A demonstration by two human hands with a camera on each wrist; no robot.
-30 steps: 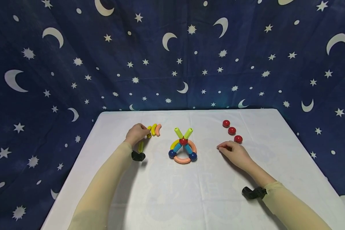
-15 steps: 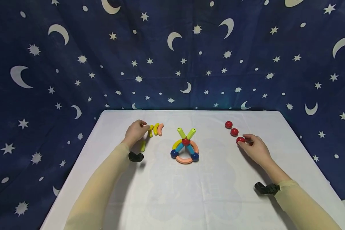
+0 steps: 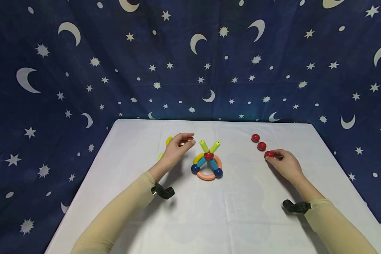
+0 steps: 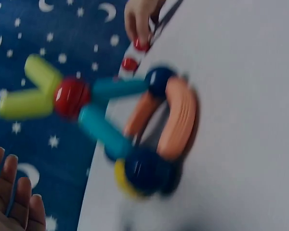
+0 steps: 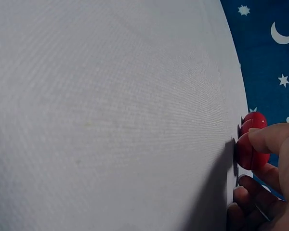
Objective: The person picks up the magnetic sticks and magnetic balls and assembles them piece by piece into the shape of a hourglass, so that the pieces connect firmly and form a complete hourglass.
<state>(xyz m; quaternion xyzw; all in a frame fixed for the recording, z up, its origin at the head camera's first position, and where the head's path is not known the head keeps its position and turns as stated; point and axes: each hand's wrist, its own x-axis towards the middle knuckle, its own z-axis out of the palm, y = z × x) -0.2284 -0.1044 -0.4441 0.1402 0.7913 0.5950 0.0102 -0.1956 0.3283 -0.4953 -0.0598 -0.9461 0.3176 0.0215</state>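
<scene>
Just left of the built figure, my left hand [image 3: 177, 150] hovers with relaxed fingers and nothing visible in them; its fingers [image 4: 8, 178] look fairly straight in the left wrist view. The figure has lime sticks [image 3: 215, 146] on a red ball [image 3: 209, 156], blue sticks as legs, dark blue balls [image 3: 218, 173] and a ring of curved pieces, a salmon one [image 3: 206, 176] in front. At the right, my right hand [image 3: 285, 164] pinches a red ball [image 5: 249, 151] between thumb and finger, at the table surface.
Two more red balls [image 3: 255, 137] lie behind the pinched one. Left of the figure, a yellow curved piece [image 3: 169, 140] and a lime stick [image 3: 160, 156] show partly behind my left hand. A dark star-patterned cloth [image 3: 190, 70] hangs behind the white table [image 3: 235, 218].
My left hand has left the yellow pieces and moved right toward the figure. The right hand has reached right to the nearest red ball and now pinches it.
</scene>
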